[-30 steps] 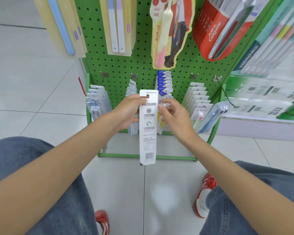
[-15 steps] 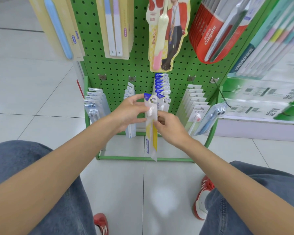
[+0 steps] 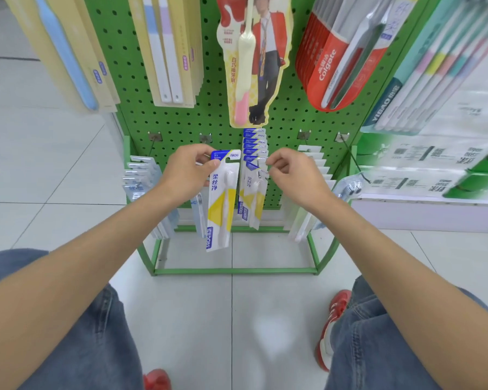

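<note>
so a pale tiled floor (image 3: 231, 319) is seen under everything, and a green pegboard rack (image 3: 209, 119) is stood on it, right in front of the crouched person's knees. The upper half of the rack is hung with big toothbrush cards: yellow packs (image 3: 175, 52) at the left, a figure-shaped pack (image 3: 254, 60) in the middle and red Colgate packs (image 3: 327, 66) at the right. Lower down, a fan of grey packs (image 3: 141, 175) is hung at the left edge and a stack of white packs (image 3: 319, 164) at the right.

The left hand (image 3: 186, 175) is raised in front of the lower middle of the rack. Its fingers are curled round the top of a white, blue and yellow toothbrush pack (image 3: 221, 204), with the thumb laid across the blue header. The pack is held upright and hangs free below the hand, printed side to the camera, just left of the centre hook and clear of the floor.

The right hand (image 3: 296, 175) is held level with the left, a little apart from it. On the centre hook a row of matching packs (image 3: 254, 153) is hung, and the front card there is pinched at its upper right edge between thumb and forefinger, with the other fingers tucked in
</note>
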### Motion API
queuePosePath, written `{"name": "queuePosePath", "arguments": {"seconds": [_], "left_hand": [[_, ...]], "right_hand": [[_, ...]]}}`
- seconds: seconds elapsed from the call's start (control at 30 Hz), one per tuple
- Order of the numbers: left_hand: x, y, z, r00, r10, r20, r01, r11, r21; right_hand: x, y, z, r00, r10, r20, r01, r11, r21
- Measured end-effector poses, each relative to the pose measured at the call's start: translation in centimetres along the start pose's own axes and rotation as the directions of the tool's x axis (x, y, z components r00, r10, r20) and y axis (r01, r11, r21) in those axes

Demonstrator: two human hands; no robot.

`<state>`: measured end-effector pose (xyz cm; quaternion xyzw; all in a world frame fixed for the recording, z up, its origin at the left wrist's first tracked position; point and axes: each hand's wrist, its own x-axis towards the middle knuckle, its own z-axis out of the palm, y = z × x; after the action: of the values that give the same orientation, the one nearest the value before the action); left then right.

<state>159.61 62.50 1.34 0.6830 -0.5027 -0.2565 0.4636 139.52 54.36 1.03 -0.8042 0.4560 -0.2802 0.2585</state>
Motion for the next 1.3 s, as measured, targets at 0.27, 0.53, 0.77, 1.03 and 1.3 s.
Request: {"name": "queuePosePath", "arguments": {"seconds": [0.27, 0.53, 0.77, 1.03, 1.3], "left_hand": [[2.1, -0.3, 1.0, 1.0, 0.024, -0.016, -0.021, 0.979, 0.202], [2.9, -0.7, 2.5, 0.994, 0.039, -0.098, -0.019, 0.981, 0.193], [3.1, -1.9, 3.5, 0.999, 0.036, 0.003, -0.036, 0.986, 0.165], [4.3, -1.7, 4.1, 0.999, 0.044, 0.019, -0.047, 0.989, 0.138], [4.6, -2.3, 4.5, 0.992, 0.002, 0.124, -0.011, 0.997, 0.072]], "right_hand": [[3.2, 0.8, 0.0, 0.972, 0.034, 0.234, -0.001, 0.99, -0.143], [3.5, 2.2, -0.3, 0.964, -0.062, 0.258, 0.096, 0.988, -0.122], [3.1, 2.8, 0.1, 0.968, -0.076, 0.24, 0.097, 0.992, -0.075], [3.2, 2.6, 0.3, 0.967, -0.072, 0.243, 0.09, 0.994, -0.065], [3.1, 2.6, 0.6, 0.975, -0.056, 0.215, 0.063, 0.998, -0.023]]}}
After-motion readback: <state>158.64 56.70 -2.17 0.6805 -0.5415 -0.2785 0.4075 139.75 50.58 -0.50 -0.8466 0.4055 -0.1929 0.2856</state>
